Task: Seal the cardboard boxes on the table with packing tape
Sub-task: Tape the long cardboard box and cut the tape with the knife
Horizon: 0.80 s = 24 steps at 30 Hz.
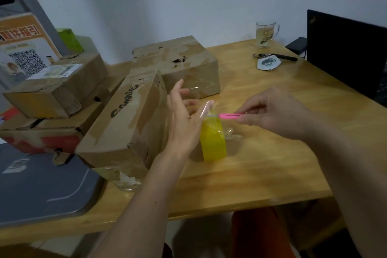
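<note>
A person's view down onto a wooden table (272, 132) where boxes are being taped. The left hand (184, 119) is raised with fingers spread and mostly straight; a loose end of clear tape (206, 109) rises from the yellow tape roll (213, 140) and seems stuck to its thumb, probably to keep the strip taut. The roll stands on edge on the table just beside that hand. The right hand (272, 113) pinches a small pink cutter (229, 115) between thumb and fingertips, its tip pointed at the strip, likely ready to slice it. To the left a long cardboard box (123, 119) lies tilted against a larger box (184, 63); further left a labelled box (56, 84) sits on flatter ones. All appear closed, so their contents cannot be seen. At the far edge stands a glass mug (265, 33) holding pale yellow liquid, near a dark monitor (345, 52)
</note>
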Each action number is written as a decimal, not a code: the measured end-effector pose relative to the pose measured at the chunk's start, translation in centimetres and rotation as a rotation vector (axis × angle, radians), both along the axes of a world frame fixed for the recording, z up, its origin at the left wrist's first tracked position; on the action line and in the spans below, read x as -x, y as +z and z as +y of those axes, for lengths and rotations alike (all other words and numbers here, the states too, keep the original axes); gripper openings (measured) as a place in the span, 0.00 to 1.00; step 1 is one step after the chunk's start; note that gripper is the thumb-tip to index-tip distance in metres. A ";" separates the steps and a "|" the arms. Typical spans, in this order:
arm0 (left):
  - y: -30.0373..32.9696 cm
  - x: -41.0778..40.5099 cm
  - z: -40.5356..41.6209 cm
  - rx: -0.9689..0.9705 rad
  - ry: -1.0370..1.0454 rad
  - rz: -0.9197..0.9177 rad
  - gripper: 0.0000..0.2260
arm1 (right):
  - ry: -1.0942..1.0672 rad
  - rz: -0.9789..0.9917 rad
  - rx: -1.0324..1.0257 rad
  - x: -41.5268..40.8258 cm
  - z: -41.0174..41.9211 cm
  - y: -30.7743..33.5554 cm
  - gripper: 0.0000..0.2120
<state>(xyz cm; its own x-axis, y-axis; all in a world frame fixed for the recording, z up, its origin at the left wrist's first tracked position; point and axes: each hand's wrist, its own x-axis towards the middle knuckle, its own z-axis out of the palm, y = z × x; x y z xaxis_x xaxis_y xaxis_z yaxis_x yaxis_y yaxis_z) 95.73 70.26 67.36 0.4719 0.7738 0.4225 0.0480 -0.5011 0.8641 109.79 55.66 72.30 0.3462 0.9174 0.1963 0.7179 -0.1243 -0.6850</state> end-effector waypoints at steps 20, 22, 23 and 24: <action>0.9 0.0 -1.0 -0.092 0.052 0.059 0.59 | -0.462 -0.290 -0.142 1.1 0.8 -2.3 0.09; 0.7 -0.1 -0.9 -0.101 0.053 0.050 0.60 | -0.385 -0.157 -0.147 0.5 0.6 -2.1 0.07; 0.6 -0.1 -0.8 -0.105 0.054 0.042 0.61 | -0.350 -0.113 -0.147 0.4 0.5 -2.0 0.07; 0.6 -0.1 -0.8 -0.107 0.052 0.032 0.61 | -0.331 -0.089 -0.143 0.3 0.4 -2.0 0.07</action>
<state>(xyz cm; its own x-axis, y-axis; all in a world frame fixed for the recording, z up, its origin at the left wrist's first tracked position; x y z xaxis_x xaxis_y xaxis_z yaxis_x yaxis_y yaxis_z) 95.80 69.47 67.94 0.4468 0.7488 0.4896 0.1028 -0.5866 0.8033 109.53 56.06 70.31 0.5954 0.7196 0.3573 0.7125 -0.2674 -0.6487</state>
